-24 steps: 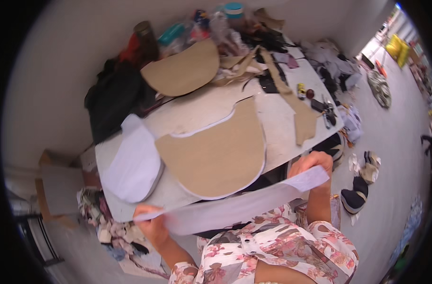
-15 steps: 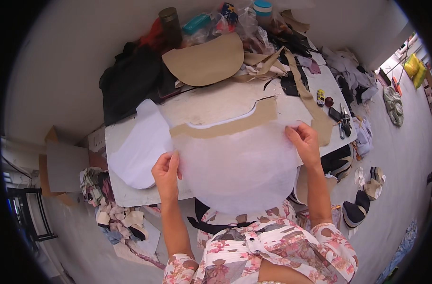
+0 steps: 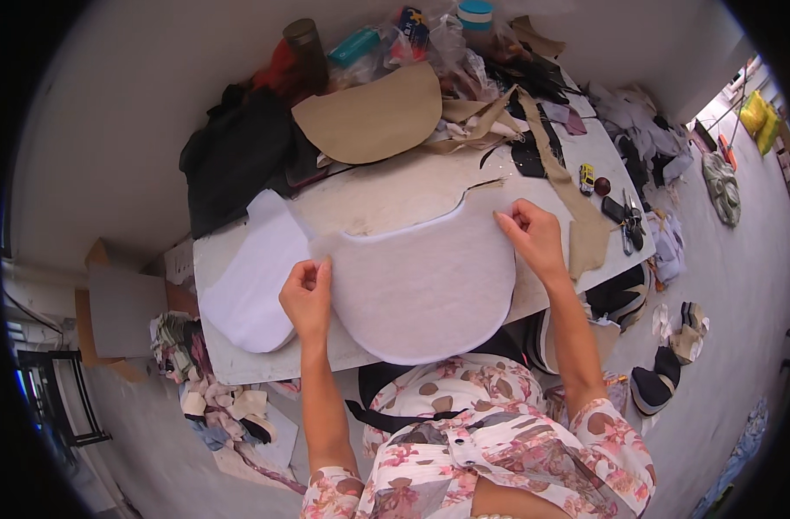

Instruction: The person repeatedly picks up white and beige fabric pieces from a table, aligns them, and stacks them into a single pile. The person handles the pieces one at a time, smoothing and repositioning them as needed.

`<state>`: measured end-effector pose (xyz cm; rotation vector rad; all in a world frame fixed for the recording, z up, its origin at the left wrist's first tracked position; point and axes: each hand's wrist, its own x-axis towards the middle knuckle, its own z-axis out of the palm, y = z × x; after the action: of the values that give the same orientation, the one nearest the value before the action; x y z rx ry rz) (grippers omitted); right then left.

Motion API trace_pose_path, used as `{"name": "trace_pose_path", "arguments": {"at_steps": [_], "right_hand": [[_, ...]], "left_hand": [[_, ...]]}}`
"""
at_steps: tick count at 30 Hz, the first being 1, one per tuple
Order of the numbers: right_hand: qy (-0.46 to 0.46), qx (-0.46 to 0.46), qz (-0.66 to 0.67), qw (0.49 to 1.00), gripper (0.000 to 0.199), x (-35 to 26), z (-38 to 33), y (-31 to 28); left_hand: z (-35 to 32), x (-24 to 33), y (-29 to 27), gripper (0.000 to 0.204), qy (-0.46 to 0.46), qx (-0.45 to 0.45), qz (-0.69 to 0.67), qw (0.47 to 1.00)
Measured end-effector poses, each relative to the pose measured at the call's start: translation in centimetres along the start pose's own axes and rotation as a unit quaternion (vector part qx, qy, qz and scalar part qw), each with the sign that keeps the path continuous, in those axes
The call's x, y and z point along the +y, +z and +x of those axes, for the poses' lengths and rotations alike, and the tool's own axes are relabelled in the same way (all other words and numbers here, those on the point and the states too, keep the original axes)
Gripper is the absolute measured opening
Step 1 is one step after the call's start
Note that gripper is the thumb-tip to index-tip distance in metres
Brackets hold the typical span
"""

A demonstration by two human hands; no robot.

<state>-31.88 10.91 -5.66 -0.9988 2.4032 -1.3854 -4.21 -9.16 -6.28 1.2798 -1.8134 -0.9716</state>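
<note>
Pinches a thin white sheet point(image 3: 425, 285) in both hands, spread flat at the front of the white table point(image 3: 404, 186). Grips its upper left side between thumb and finger of the left hand point(image 3: 307, 294), and its upper right side between thumb and finger of the right hand point(image 3: 535, 238). Shows a wide dip along the top of the sheet and a big round curve at the bottom, out past the table's front edge. Has a white piece point(image 3: 244, 281) just to the left, on the table too. Has a black cloth point(image 3: 239, 160) and a tan piece point(image 3: 373, 117) farther back, and a long tan strip point(image 3: 555, 160) on the right. Near the strip, has a toy car point(image 3: 586, 179), a red-brown ball point(image 3: 602, 186) and some small tools point(image 3: 635, 229). Along the back, has a dark jar point(image 3: 305, 50) and a tub point(image 3: 475, 17) with a blue lid. Down on the floor, has a shoe point(image 3: 653, 389) to the right and a heap of cloth point(image 3: 226, 411) to the left
</note>
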Motion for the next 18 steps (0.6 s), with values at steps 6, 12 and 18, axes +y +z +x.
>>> {"name": "trace_pose_path", "arguments": {"at_steps": [6, 12, 18], "right_hand": [[0.004, 0.023, -0.072, 0.997, 0.026, -0.3, 0.5, 0.2], [0.007, 0.006, -0.123, 0.992, 0.028, -0.4, 0.5, 0.1], [-0.129, 0.064, -0.185, 0.972, 0.057, -2.9, -0.6, -0.9]], "left_hand": [[0.4, 0.4, 0.1, 0.02, -0.025, -0.012, -0.013, 1.0], [0.7, 0.1, 0.0, 0.02, -0.04, -0.022, -0.035, 0.998], [-0.2, 2.1, -0.8, 0.029, 0.019, 0.029, 0.089, 0.995]]}}
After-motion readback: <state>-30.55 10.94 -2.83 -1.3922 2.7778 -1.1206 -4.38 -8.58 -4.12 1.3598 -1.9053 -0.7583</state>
